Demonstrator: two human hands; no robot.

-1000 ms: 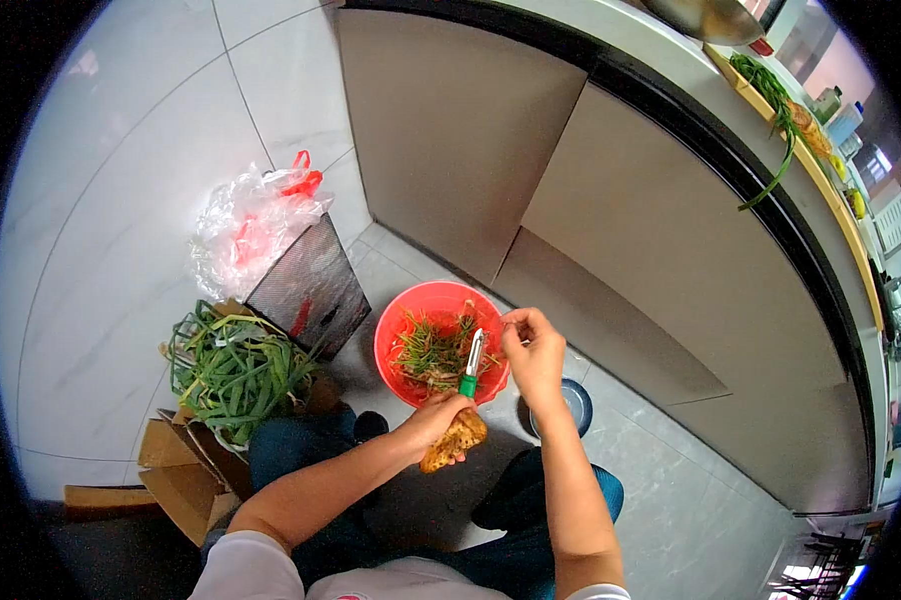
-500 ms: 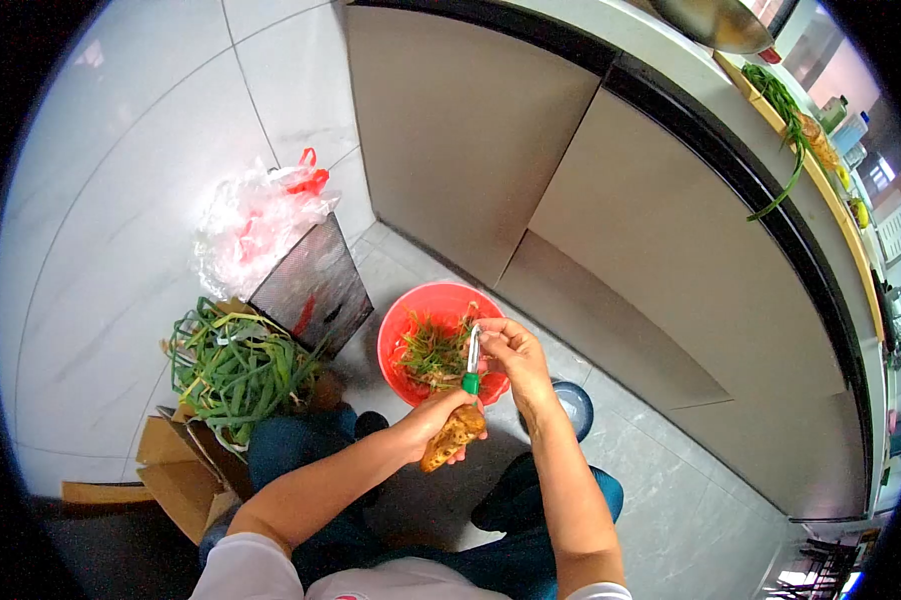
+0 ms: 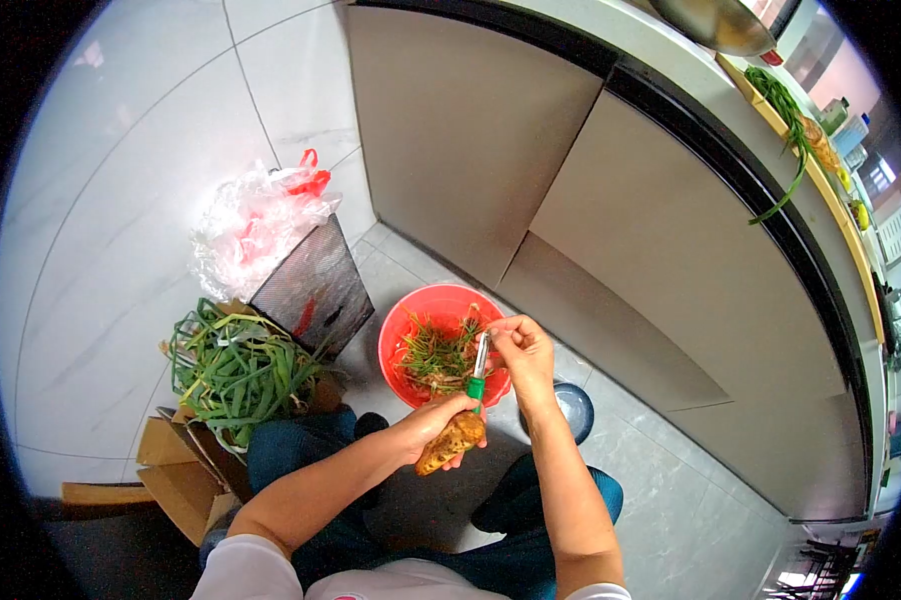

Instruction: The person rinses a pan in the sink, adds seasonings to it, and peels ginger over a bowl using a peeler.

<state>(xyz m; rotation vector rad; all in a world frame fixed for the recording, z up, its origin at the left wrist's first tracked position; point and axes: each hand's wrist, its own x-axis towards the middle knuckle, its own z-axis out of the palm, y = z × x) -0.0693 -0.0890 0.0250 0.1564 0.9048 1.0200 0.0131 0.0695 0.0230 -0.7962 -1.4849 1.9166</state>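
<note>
In front of me my left hand (image 3: 433, 428) is closed round a lumpy, brown-yellow root vegetable (image 3: 451, 445) with dark spots. The same hand also grips the green handle of a peeler (image 3: 477, 388), whose metal blade points up and away from me. My right hand (image 3: 521, 350) pinches with thumb and forefinger at the blade's far end; any scrap between those fingertips is too small to make out. Below both hands, a red plastic bin (image 3: 396, 378) holds green and brown plant trimmings (image 3: 436, 355).
A dark blue bowl (image 3: 573, 412) sits on the floor, right of the bin. To the left are a mesh basket (image 3: 321, 285) topped with plastic bags (image 3: 256, 220), and green leafy stalks (image 3: 241, 370) by a cardboard box (image 3: 171, 460). Cabinets (image 3: 671, 240) stand ahead.
The peeler and my right hand have shifted slightly to the right. My right fingers stay at the blade's end, and the root has tilted a little in my left hand.
</note>
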